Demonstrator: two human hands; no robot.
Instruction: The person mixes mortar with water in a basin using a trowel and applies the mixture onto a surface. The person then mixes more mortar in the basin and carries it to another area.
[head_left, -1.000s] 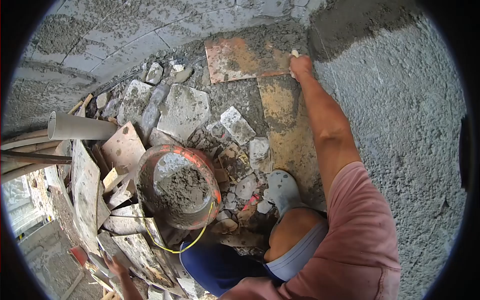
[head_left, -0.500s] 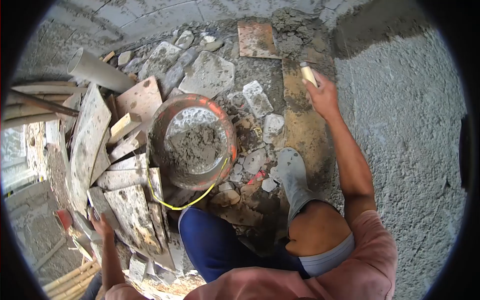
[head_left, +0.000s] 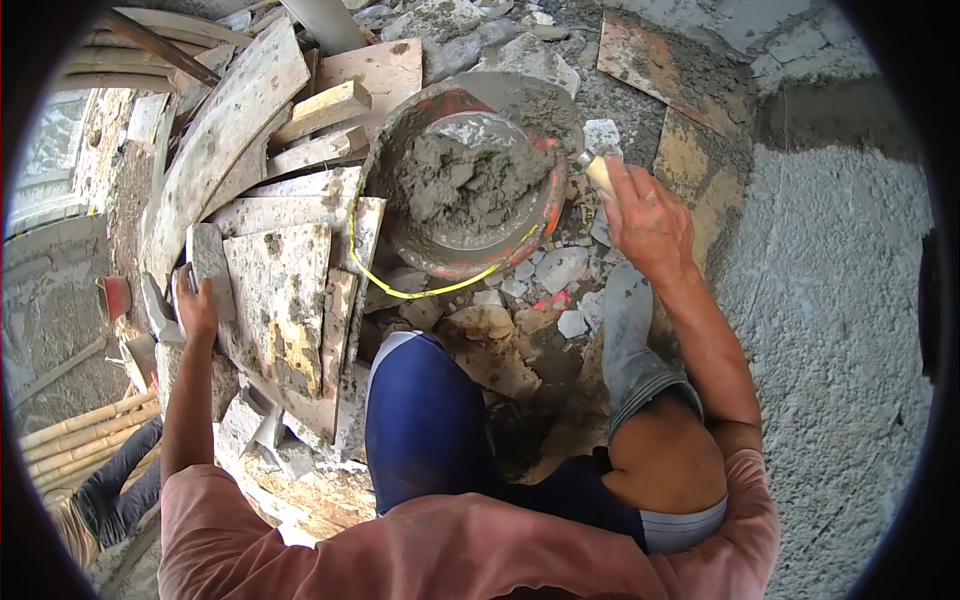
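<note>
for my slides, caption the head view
Right hand holds a trowel handle at a mortar bucket; left hand grips a slab.

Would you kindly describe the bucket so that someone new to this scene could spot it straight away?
Start at the rough grey plastered wall on the right and move left past the right hand, which grips a tool handle. Just beside it stands the bucket, holding wet grey mortar. Its round orange rim and yellow handle set it apart from the flat boards and broken stones around it.

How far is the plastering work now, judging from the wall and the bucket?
Done: the wall at right carries rough mortar. In hand: the right hand holds a trowel handle at the orange bucket of mortar; the left hand grips a board. Left: much mortar remains in the bucket.
</note>
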